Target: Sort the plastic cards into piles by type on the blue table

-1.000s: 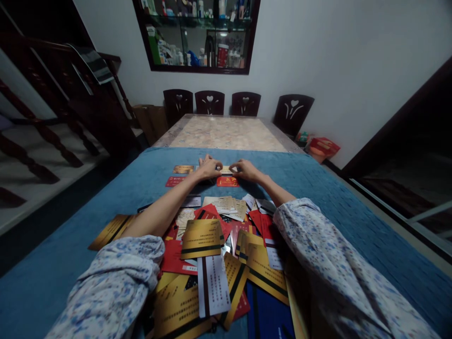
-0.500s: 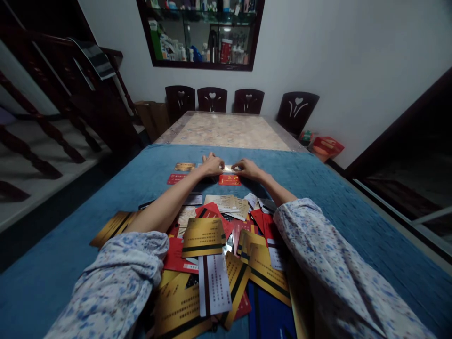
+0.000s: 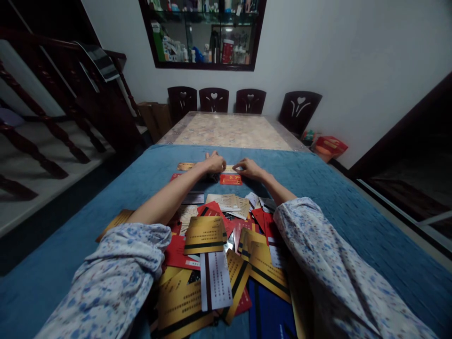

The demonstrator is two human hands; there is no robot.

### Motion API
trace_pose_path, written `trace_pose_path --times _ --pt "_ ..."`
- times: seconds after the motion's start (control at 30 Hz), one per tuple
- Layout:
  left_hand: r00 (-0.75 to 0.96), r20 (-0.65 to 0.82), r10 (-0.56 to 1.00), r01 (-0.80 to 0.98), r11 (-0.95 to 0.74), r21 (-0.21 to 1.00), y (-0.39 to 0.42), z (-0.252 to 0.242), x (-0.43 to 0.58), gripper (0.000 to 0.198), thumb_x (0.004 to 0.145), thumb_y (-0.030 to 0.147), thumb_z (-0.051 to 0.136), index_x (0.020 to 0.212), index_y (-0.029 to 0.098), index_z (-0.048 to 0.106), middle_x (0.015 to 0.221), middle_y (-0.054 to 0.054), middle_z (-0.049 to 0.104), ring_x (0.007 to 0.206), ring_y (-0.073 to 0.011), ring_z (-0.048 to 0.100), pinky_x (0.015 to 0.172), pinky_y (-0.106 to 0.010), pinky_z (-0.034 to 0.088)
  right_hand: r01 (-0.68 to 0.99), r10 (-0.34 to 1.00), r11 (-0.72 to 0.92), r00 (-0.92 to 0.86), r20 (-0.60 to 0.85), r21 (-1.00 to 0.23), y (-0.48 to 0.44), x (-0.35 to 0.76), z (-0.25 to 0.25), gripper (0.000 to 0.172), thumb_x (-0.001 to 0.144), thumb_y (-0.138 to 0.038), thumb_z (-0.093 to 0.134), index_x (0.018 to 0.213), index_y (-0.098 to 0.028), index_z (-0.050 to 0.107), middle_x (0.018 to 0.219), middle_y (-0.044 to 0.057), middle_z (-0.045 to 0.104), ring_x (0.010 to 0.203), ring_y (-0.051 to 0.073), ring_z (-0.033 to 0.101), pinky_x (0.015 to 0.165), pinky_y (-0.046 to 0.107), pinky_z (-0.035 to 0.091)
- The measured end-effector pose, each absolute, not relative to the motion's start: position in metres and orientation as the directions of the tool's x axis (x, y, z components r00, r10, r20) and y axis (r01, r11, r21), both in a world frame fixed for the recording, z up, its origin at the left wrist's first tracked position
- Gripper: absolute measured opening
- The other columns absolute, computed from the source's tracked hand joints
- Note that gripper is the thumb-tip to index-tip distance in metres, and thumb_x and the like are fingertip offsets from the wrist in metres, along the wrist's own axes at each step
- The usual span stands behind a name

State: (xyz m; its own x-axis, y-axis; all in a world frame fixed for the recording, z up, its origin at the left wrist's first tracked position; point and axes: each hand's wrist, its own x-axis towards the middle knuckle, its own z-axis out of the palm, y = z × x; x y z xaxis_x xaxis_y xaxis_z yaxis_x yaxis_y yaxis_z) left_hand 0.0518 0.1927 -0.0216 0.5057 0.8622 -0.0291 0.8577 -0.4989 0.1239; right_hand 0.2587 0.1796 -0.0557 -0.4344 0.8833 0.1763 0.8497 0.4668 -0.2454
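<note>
A pale gold card lies on the blue cloth between my two hands. My left hand is bent over its left end, fingers curled down to its edge. At the right end, my right hand pinches the card between thumb and fingers. Just below it is a red card with yellow print. Left of my left hand are another gold card and a dark red card, partly hidden by my forearm. Nearer to me spreads a loose heap of cards, among them a gold card and a white card.
Blue cloth covers the near part of the table; the far part is a bare stone-patterned top. Several dark chairs stand behind it. A stair railing is at left, and a red bag sits by the right wall.
The gold card between my hands no longer glares and looks flatter. My left hand has shifted very slightly right; my right hand stays nearly in place. The whole view has moved a little.
</note>
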Motion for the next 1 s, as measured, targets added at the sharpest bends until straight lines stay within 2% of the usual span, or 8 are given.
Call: trace_pose_path --times 0.1,0.23,0.37,0.5,0.67,0.83,1.0 --pt "0.514 -0.021 0.858 0.851 -0.506 0.140 0.192 -0.020 0.050 0.029 0.069 0.021 0.059 0.088 0.024 0.081 0.096 -0.012 0.076 0.125 -0.0386 0.041 0.104 -0.061 0.028 0.852 0.888 0.458 -0.428 0.169 -0.253 0.178 0.258 -0.055 0.032 0.090 -0.023 0.061 0.117 -0.021 0.078 0.119 0.011 0.072 0.102 0.020 0.064 0.093 0.028 0.046" --pt "0.500 0.057 0.864 0.844 -0.501 0.190 0.185 -0.016 0.046 0.034 0.073 0.022 0.060 0.100 0.020 0.080 0.103 -0.015 0.074 0.125 -0.0386 0.041 0.105 -0.060 0.030 0.854 0.892 0.452 -0.428 0.149 -0.256 0.176 0.258 -0.054 0.036 0.089 -0.021 0.060 0.122 -0.021 0.076 0.119 0.010 0.073 0.104 0.020 0.064 0.094 0.028 0.046" --pt "0.489 0.133 0.862 0.831 -0.507 0.228 0.171 -0.008 0.034 0.035 0.079 0.017 0.054 0.102 0.020 0.080 0.108 -0.013 0.075 0.125 -0.0363 0.044 0.106 -0.059 0.033 0.848 0.890 0.456 -0.432 0.144 -0.271 0.178 0.260 -0.055 0.039 0.088 -0.019 0.061 0.124 -0.019 0.074 0.119 0.010 0.074 0.106 0.021 0.064 0.095 0.028 0.046" --pt "0.479 0.234 0.846 0.813 -0.528 0.245 0.150 0.001 0.012 0.035 0.083 0.017 0.050 0.098 0.018 0.081 0.105 -0.011 0.077 0.117 -0.0319 0.052 0.102 -0.050 0.040 0.844 0.911 0.413 -0.387 0.144 -0.342 0.177 0.261 -0.054 0.043 0.085 -0.015 0.062 0.127 -0.016 0.072 0.125 0.011 0.072 0.103 0.020 0.066 0.092 0.025 0.048" --pt "0.460 0.307 0.833 0.797 -0.540 0.270 0.118 0.013 -0.021 0.036 0.082 0.014 0.048 0.097 0.016 0.081 0.099 -0.008 0.078 0.096 -0.0221 0.064 0.095 -0.034 0.048 0.844 0.942 0.335 -0.305 0.139 -0.419 0.170 0.259 -0.050 0.039 0.087 -0.019 0.063 0.125 -0.014 0.073 0.114 0.012 0.076 0.095 0.020 0.069 0.086 0.026 0.051" --pt "0.366 0.345 0.864 0.820 -0.475 0.319 0.082 0.021 -0.049 0.037 0.083 0.014 0.047 0.096 0.016 0.081 0.099 -0.007 0.078 0.089 -0.0197 0.067 0.088 -0.031 0.052 0.837 0.947 0.320 -0.273 0.169 -0.445 0.161 0.260 -0.047 0.039 0.086 -0.016 0.062 0.122 -0.013 0.074 0.114 0.012 0.077 0.097 0.021 0.070 0.086 0.027 0.051" --pt "0.304 0.367 0.879 0.842 -0.428 0.328 0.054 0.020 -0.075 0.035 0.080 0.016 0.050 0.095 0.019 0.082 0.098 -0.006 0.079 0.090 -0.0206 0.068 0.090 -0.032 0.052 0.829 0.937 0.349 -0.300 0.180 -0.436 0.149 0.259 -0.040 0.039 0.085 -0.016 0.060 0.121 -0.013 0.074 0.114 0.011 0.077 0.098 0.020 0.070 0.087 0.027 0.050"
